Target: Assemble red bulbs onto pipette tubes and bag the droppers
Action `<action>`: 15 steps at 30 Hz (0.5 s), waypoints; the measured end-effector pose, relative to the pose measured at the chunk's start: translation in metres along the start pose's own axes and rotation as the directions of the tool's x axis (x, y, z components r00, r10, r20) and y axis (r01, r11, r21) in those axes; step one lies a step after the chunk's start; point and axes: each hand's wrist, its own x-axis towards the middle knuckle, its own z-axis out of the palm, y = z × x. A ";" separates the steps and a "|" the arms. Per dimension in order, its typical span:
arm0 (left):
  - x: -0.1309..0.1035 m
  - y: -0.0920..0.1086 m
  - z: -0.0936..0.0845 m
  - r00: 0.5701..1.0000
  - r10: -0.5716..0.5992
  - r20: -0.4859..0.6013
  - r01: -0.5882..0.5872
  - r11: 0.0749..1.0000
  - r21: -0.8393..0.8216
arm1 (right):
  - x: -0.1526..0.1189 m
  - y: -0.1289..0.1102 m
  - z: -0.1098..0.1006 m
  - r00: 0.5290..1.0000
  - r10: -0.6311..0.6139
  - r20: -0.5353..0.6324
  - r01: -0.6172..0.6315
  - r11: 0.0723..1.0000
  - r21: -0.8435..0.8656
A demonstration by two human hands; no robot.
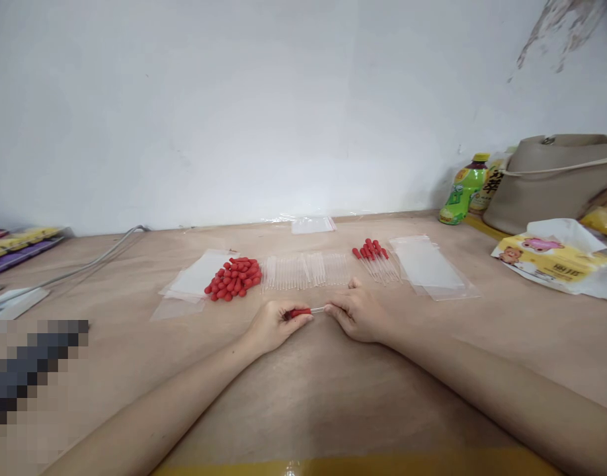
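Note:
My left hand (pixel 278 324) is closed around a red rubber dropper bulb (pixel 300 312). A clear glass dropper tube (pixel 317 310) runs from the bulb's open end to my right hand (pixel 356 311), whose fingers pinch its other end. How deep the tube sits in the bulb is hidden. Behind my left hand lies a heap of loose red bulbs (pixel 234 279). Clear tubes (pixel 303 271) are spread in a row beyond both hands. To the right of them lie several droppers (pixel 375 258) with red bulbs on their tubes.
Clear plastic bags (pixel 427 264) lie right of the droppers, more bags (pixel 189 277) left of the heap. At right stand a green bottle (pixel 463 192), a tissue pack (pixel 551 254) and a beige bag (pixel 556 178). A grey cable (pixel 105 258) crosses the left side.

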 end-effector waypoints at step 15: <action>0.002 0.003 -0.003 0.997 0.003 -0.073 -0.006 0.999 -0.039 | 0.010 0.001 -0.011 0.966 0.169 0.198 -0.222 0.932 0.286</action>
